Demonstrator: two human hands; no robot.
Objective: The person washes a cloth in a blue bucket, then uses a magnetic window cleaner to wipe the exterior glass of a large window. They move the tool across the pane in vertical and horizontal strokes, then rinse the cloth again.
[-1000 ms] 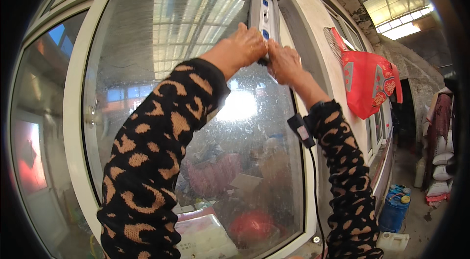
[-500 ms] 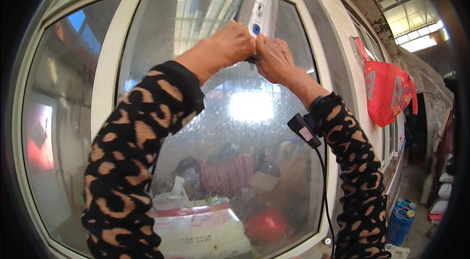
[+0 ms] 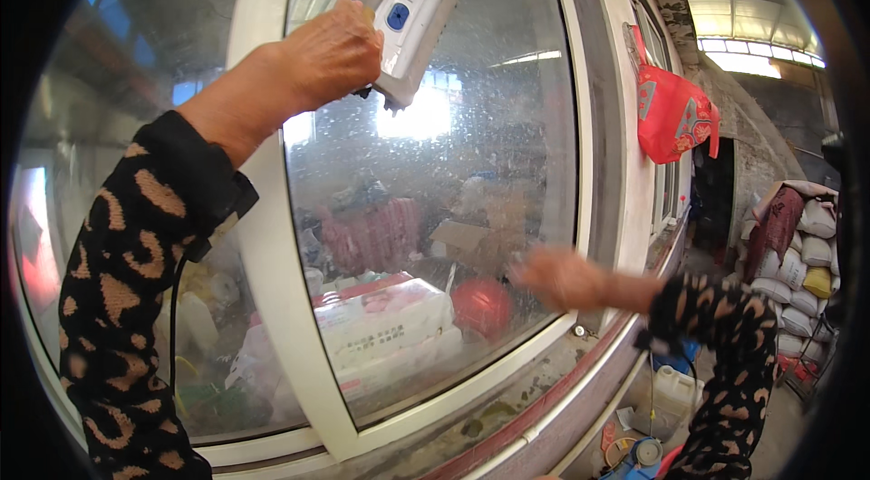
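Observation:
My left hand [image 3: 326, 54] grips the lower end of a long white-and-grey device [image 3: 417, 18] with blue round fittings, which lies tilted against the upper part of the glass pane [image 3: 480, 117] in a white-framed window. My right hand [image 3: 566, 281] is lower, in front of the glass toward its bottom right, away from the device and smeared by motion, so its fingers are unclear. A black unit with a cable [image 3: 231, 213] is at my left wrist. Cartons and a red round object show behind the glass.
A red bag [image 3: 671, 113] hangs on the wall right of the window. Stacked sacks [image 3: 807, 271] stand at the far right. A pale jerrycan [image 3: 675, 398], a blue container [image 3: 671, 358] and pipes lie below the stained sill [image 3: 480, 407]. A dark doorway [image 3: 711, 190] is beyond.
My right hand has left the device and dropped down and right. My left hand has carried the device leftward and tilted it. The view has shifted, showing more sill and sacks.

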